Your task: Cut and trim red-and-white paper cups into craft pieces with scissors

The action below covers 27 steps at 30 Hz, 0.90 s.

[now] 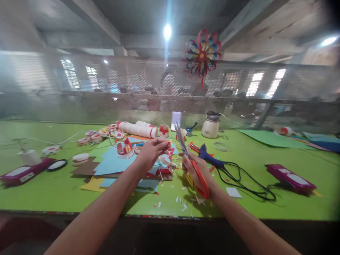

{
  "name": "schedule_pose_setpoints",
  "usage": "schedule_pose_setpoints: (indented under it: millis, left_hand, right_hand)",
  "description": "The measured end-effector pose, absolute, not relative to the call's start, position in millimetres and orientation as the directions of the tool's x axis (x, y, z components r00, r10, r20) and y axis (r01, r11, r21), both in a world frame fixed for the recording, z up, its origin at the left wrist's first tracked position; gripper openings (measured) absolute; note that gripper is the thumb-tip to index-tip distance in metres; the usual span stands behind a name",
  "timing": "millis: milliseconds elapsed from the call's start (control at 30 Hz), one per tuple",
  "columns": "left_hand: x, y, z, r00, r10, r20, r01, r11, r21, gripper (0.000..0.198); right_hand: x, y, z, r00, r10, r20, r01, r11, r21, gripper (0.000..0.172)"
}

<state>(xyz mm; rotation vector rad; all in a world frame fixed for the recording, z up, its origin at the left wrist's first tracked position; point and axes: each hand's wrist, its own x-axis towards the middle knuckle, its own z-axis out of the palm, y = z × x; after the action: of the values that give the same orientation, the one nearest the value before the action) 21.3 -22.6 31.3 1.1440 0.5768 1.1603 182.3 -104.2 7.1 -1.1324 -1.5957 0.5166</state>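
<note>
My left hand (152, 153) is closed in a pinch above the stacked paper, with a small red piece (169, 144) at its fingertips, too small to make out well. My right hand (198, 171) grips scissors (199, 177) by their orange handles, blades pointing up and away from me. Below the hands lie light blue paper sheets (108, 161), a curled white strip (166, 161) and red paper. Red-and-white paper rings (125, 150) stand left of my left hand. A blue glue gun (209, 156) with a black cord lies just beyond my right hand.
White rolls (138, 129), a cream jug (210, 125) and a small blue pot (189, 131) stand at the back of the green table (247, 209). Purple boxes (290, 179) lie at both sides. Paper scraps litter the front. A paper flower (203, 55) hangs against the mesh.
</note>
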Motion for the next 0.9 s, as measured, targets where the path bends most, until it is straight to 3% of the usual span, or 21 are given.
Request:
schedule_pose_setpoints:
  millis: [300, 900]
  left_hand:
    - [23.2, -21.5, 28.3, 0.409, 0.887, 0.215, -0.449, -0.010, 0.893, 0.019]
    - [3.3, 1.8, 60.9, 0.278, 0.911, 0.304, -0.478, -0.143, 0.867, 0.009]
  right_hand:
    - [186.3, -106.2, 3.7, -0.078, 0.884, 0.461, 0.432, 0.447, -0.784, 0.035]
    - [186.8, -104.5, 20.9, -0.205, 0.926, 0.317, 0.497, 0.377, -0.781, 0.046]
